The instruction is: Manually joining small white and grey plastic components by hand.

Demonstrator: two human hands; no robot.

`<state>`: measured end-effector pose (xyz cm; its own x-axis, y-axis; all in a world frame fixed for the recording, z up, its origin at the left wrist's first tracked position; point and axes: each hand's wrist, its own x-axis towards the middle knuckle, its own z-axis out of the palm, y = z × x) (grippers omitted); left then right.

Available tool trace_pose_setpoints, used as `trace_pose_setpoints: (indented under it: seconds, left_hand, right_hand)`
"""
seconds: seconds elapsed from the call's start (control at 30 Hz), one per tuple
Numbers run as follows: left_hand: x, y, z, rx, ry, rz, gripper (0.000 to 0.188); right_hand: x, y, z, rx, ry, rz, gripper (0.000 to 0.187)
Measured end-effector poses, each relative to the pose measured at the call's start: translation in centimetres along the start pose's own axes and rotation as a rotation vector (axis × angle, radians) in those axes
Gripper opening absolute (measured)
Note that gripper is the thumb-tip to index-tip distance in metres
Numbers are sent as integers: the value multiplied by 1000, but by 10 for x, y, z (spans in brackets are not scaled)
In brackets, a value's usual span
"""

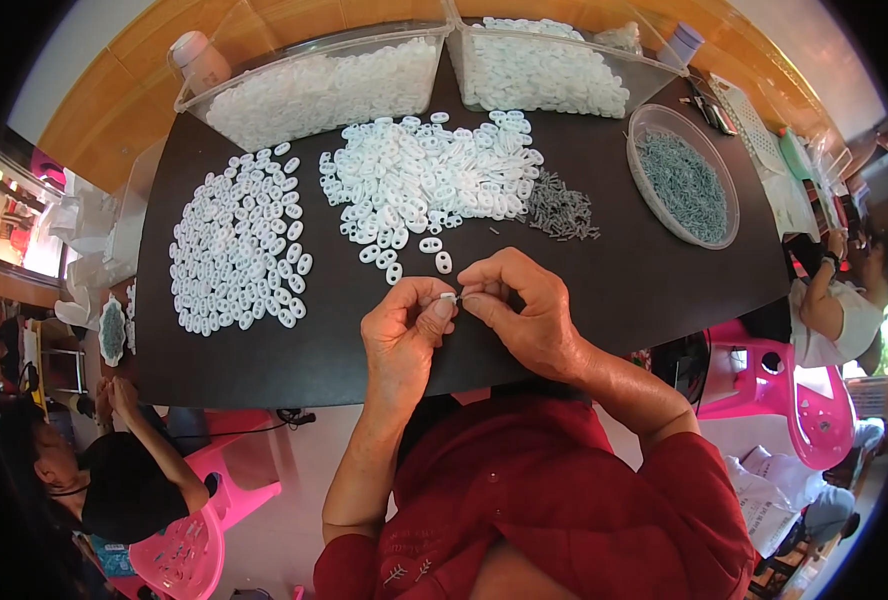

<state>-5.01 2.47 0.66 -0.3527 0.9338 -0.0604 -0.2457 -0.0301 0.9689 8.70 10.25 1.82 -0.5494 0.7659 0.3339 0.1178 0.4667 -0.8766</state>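
My left hand [409,325] is closed in a pinch on a small white plastic piece [448,297], mostly covered by the thumb and finger. Right against it, the thumb and forefinger of my right hand [526,315] are pressed together at the piece's edge; what they pinch is too small to make out. Just beyond my fingers lie loose white oval pieces with two holes [444,262], in front of a heap of white pieces [429,175]. Beside that heap, on its right, is a small pile of dark grey pins [561,208].
Many two-holed white ovals [234,245] spread over the dark table [334,365] at left. Two clear bins [314,95] [554,75] of white pieces stand at the back. A round tub [734,215] of grey-green pins sits at right. People [124,470] [834,305] sit at both sides near pink chairs [824,405].
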Motion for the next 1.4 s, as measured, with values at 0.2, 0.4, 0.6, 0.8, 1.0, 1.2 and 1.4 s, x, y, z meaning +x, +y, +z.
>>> trace_pose_setpoints:
  seconds: [0.2, 0.4, 0.6, 0.8, 1.0, 1.2, 1.4]
  left_hand:
    - [-2, -1, 0, -11, 4, 17, 11]
    - [-3, -1, -1, -9, 3, 16, 10]
    - [-5, -3, 1, 23, 24, 60, 8]
    - [-7, -13, 7, 235, 102, 243, 6]
    - [-10, -5, 6, 94, 119, 169, 9]
    - [-13, -4, 6, 47, 138, 172, 14]
    - [-13, -9, 6, 104, 156, 259, 14]
  right_hand:
    - [-1, 0, 1, 12, -7, 0, 18]
    - [-1, 0, 1, 50, -26, 32, 18]
    - [0, -1, 2, 25, -44, 31, 17]
    - [2, -5, 2, 61, -72, 153, 15]
    - [3, -11, 3, 192, -56, 233, 14]
    - [3, -11, 3, 236, -51, 233, 15]
    - [4, -11, 8, 122, -27, 132, 14]
